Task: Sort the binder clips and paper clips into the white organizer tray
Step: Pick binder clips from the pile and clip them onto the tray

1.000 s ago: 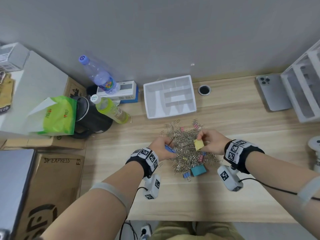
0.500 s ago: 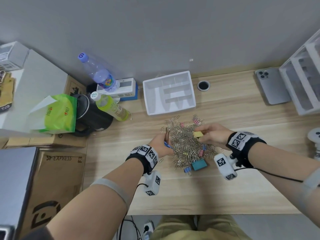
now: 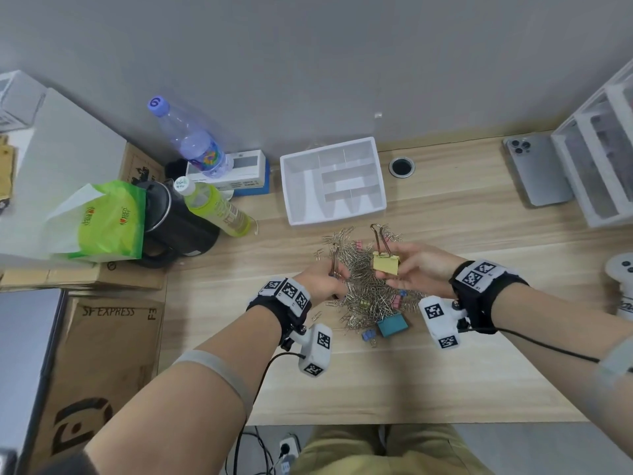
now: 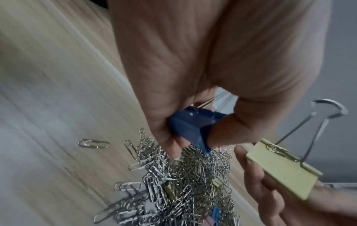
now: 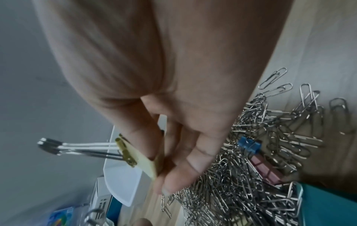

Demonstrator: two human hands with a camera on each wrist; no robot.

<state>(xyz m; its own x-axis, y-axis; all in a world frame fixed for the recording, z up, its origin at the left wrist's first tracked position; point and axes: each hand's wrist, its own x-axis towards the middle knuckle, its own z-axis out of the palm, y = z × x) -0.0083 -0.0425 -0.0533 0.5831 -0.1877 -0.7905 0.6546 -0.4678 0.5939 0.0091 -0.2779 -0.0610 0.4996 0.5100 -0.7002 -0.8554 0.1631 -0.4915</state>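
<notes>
A heap of silver paper clips (image 3: 368,286) mixed with small coloured binder clips lies mid-desk, below the white organizer tray (image 3: 298,190), whose compartments look empty. My right hand (image 3: 407,265) pinches a large yellow binder clip (image 3: 386,263) above the heap, wire handles pointing toward the tray; the same yellow binder clip (image 5: 139,160) shows in the right wrist view. My left hand (image 3: 329,281) grips a blue binder clip (image 4: 191,128) at the heap's left edge, its wire handle sticking up. A large teal binder clip (image 3: 393,325) lies at the heap's near edge.
Two bottles (image 3: 219,207), a black kettle (image 3: 174,221) and a green bag (image 3: 106,221) crowd the desk's left. A phone (image 3: 534,169) and white drawer unit (image 3: 603,159) stand at right. A cable hole (image 3: 401,166) sits beside the tray.
Both hands have risen off the heap toward the tray. The yellow clip now stands lifted with its handles up, and the left hand has pulled the blue clip out.
</notes>
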